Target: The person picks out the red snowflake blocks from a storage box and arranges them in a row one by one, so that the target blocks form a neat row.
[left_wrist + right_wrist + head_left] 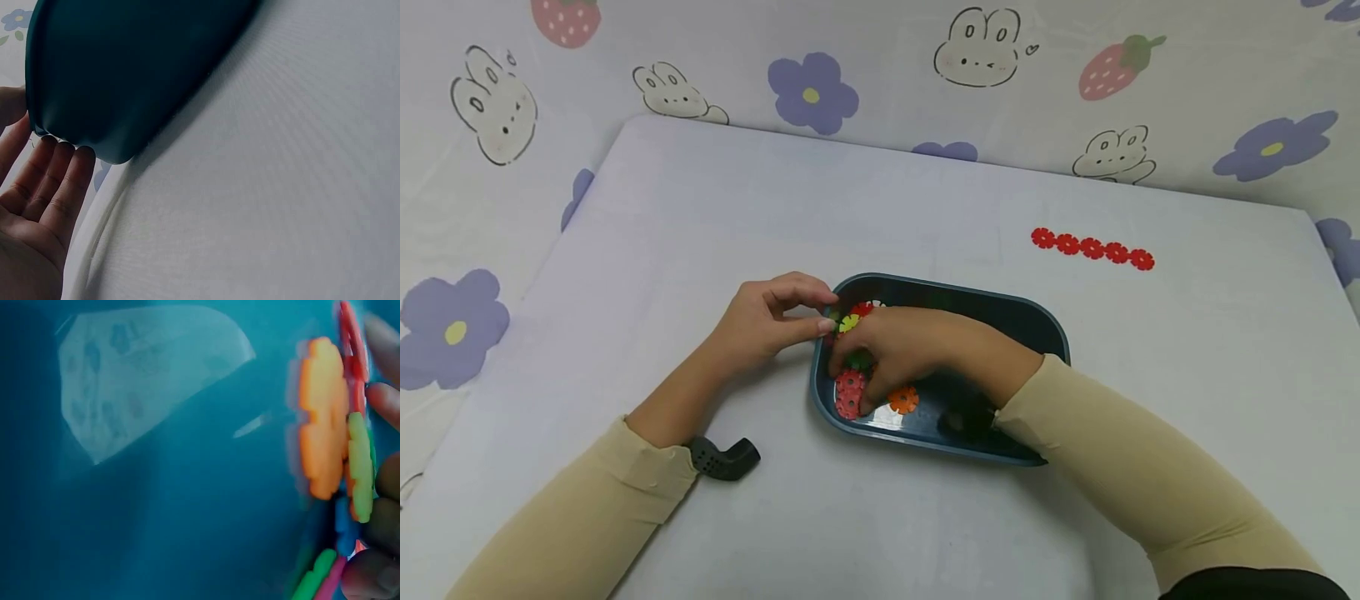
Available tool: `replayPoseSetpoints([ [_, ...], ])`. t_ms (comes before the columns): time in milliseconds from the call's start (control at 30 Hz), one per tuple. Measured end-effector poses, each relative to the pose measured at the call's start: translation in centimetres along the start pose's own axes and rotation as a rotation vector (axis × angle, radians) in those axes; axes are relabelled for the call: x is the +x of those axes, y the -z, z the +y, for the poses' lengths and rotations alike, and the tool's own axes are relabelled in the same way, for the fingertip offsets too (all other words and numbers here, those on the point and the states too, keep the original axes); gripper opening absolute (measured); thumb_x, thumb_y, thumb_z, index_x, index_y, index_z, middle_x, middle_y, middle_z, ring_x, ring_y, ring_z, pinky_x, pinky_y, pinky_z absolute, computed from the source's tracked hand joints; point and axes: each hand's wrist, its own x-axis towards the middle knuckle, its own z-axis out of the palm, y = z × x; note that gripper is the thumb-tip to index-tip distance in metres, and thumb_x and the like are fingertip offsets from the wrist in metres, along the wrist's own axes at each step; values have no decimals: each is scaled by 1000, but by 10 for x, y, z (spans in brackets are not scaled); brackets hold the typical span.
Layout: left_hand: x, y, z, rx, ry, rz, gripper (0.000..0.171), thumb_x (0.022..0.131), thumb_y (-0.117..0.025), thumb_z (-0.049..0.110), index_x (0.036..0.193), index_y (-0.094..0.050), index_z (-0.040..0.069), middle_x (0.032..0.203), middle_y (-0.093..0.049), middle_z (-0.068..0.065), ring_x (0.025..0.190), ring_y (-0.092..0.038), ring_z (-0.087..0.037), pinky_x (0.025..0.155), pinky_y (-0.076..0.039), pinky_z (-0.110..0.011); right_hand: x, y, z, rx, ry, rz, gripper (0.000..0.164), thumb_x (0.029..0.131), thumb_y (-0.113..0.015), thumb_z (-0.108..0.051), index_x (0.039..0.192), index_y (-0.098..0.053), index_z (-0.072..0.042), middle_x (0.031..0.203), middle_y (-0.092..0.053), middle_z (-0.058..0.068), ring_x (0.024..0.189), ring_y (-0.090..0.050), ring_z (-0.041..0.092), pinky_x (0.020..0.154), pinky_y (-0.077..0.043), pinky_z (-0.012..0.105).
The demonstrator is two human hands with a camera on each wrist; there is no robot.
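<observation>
Nearest the person, short of the near left corner of the tray [992, 312], a black fitting [726, 460] sits at the left sleeve [580, 508]. The tray's long axis runs left to right, its right end slightly nearer the person. By its near wall, toward the left end, lie pink discs [850, 393] and, to their right, an orange disc [903, 400]. The right hand [902, 342] is inside the tray at that end, fingers bent down and spread among the discs; I cannot tell whether it has hold of one. A green disc [860, 359] shows beneath it, while a yellow disc [848, 322] and a red disc [862, 309] lie toward the far left corner. The left hand [767, 315] is outside the tray's left end, fingers loosely extended, tips at the rim, a gap between thumb and forefinger; it appears to hold no disc. The discs thus lie between the hands, nearer the right, which seems the relation that counts. Farthest, beyond the tray's far right corner, a chain of red discs [1092, 248] lies roughly parallel to the tray's long axis, also nearer the right hand.
</observation>
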Motion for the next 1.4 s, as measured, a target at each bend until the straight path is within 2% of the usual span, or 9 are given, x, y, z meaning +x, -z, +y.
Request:
replayPoseSetpoints([
  [133,0,0,0,1,-1,0,25,84,-75,2,109,-71,2,114,-66,-9,106,-63,-20,89,-55,-27,2,-4,-3,-43,12,12,39,76,-85,-40,107,-69,-23,92,-64,-9,86,-58,10,74,-51,25],
  [367,-1,-1,1,-10,7,-2,24,84,-75,1,109,-71,2,114,-65,-12,105,-63,-21,87,-56,-27,4,-2,-2,-67,-16,23,20,83,-78,-32,91,-64,-20,79,-61,-6,74,-56,11,67,-49,24],
  [533,-2,1,2,-11,21,2,26,84,-75,2,109,-71,2,114,-65,-10,106,-62,-21,85,-57,-27,2,4,4,-17,-4,99,8,87,-70,-21,85,-64,-18,71,-56,-5,64,-53,11,59,-45,24],
  [667,-1,2,2,-12,21,1,26,84,-76,2,109,-70,0,114,-65,-10,107,-62,-25,86,-57,-28,-6,14,4,25,-5,172,7,87,-71,-18,82,-65,-17,75,-59,-4,68,-54,12,61,-47,26],
  [833,-1,1,1,-18,21,-8,28,84,-76,1,110,-69,-3,115,-65,-11,107,-62,-25,86,-57,-29,-31,31,-4,36,-44,283,7,87,-74,-17,94,-72,-16,88,-69,-4,79,-59,15,72,-55,26],
  [967,-1,-1,1,-12,24,-9,27,84,-76,1,110,-69,-3,115,-65,-11,107,-62,-24,88,-57,-29,-62,43,-10,51,-1,455,26,87,-75,-12,113,-73,-15,100,-73,-1,85,-64,13,75,-57,28],
  [1133,0,-4,0,11,28,-8,27,84,-77,4,110,-71,1,115,-66,-8,107,-62,-22,90,-56,-29,-102,55,-2,42,52,662,28,86,-74,-6,113,-75,-14,102,-75,-2,91,-68,8,79,-56,22],
  [1300,-1,-3,0,16,23,5,27,84,-77,4,110,-71,1,114,-66,-8,107,-62,-23,90,-56,-29,-133,67,15,96,-46,795,34,87,-73,-4,119,-72,-13,103,-75,3,89,-69,-2,80,-51,10],
  [1400,-1,-1,0,19,16,8,27,84,-77,4,110,-70,1,114,-66,-11,107,-62,-23,91,-56,-29,-149,75,34,164,-176,891,38,87,-74,-9,124,-69,-15,102,-75,0,86,-68,-7,76,-51,8],
])
